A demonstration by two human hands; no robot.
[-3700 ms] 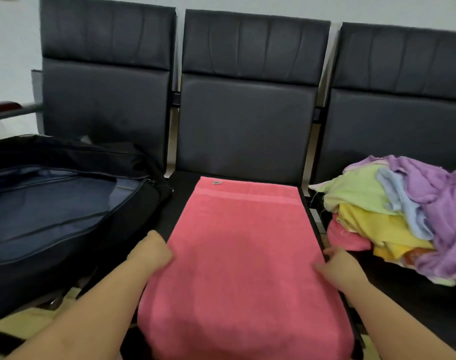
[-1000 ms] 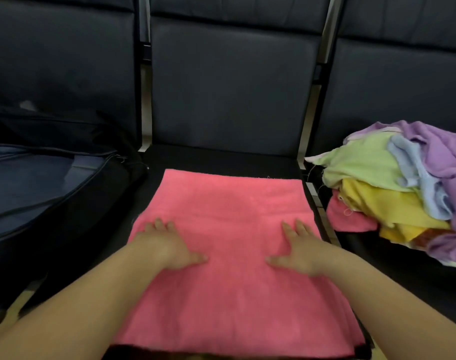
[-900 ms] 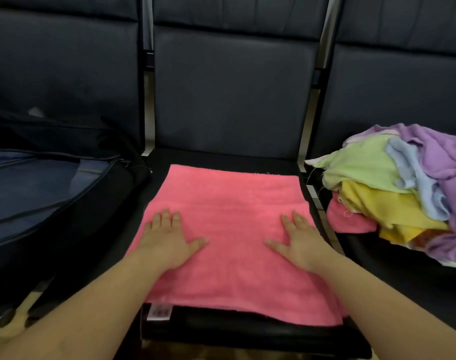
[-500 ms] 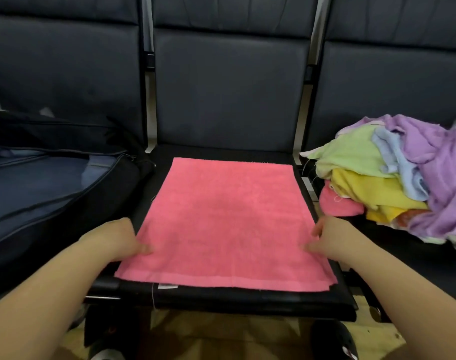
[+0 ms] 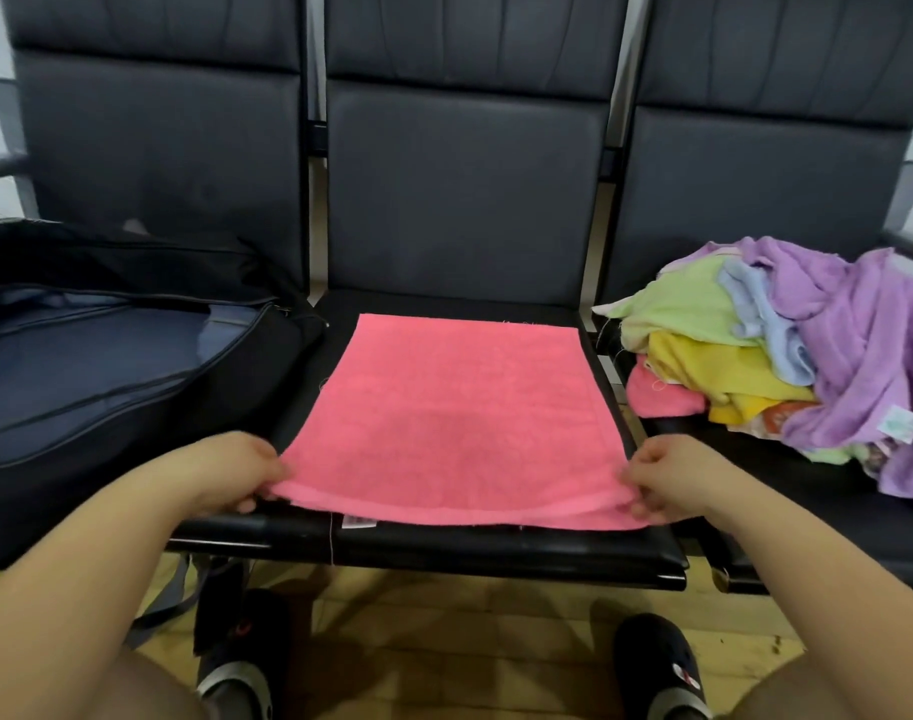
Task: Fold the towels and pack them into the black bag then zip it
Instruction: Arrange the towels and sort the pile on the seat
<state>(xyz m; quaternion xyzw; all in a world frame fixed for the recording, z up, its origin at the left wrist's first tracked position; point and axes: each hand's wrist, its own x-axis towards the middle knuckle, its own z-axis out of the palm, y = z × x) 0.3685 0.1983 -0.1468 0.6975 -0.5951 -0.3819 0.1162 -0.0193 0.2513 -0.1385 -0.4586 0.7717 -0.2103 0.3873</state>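
Observation:
A pink towel [image 5: 459, 418], folded once, lies flat on the middle seat [image 5: 496, 556]. My left hand [image 5: 236, 472] pinches its near left corner and my right hand [image 5: 662, 478] pinches its near right corner, both corners lifted slightly off the seat. The black bag [image 5: 106, 366] lies unzipped on the left seat, its dark blue lining showing. A loose pile of towels [image 5: 787, 350] in purple, green, yellow, light blue and pink sits on the right seat.
Three dark padded seats stand in a row with upright backrests [image 5: 459, 189]. Below the seat edge is yellowish floor [image 5: 444, 641] with my two shoes [image 5: 662, 672]. A bag strap hangs down at the lower left.
The towel got folded in half and smoothed flat with both palms. Both hands then slid to its side edges and down to the near corners, which they now pinch.

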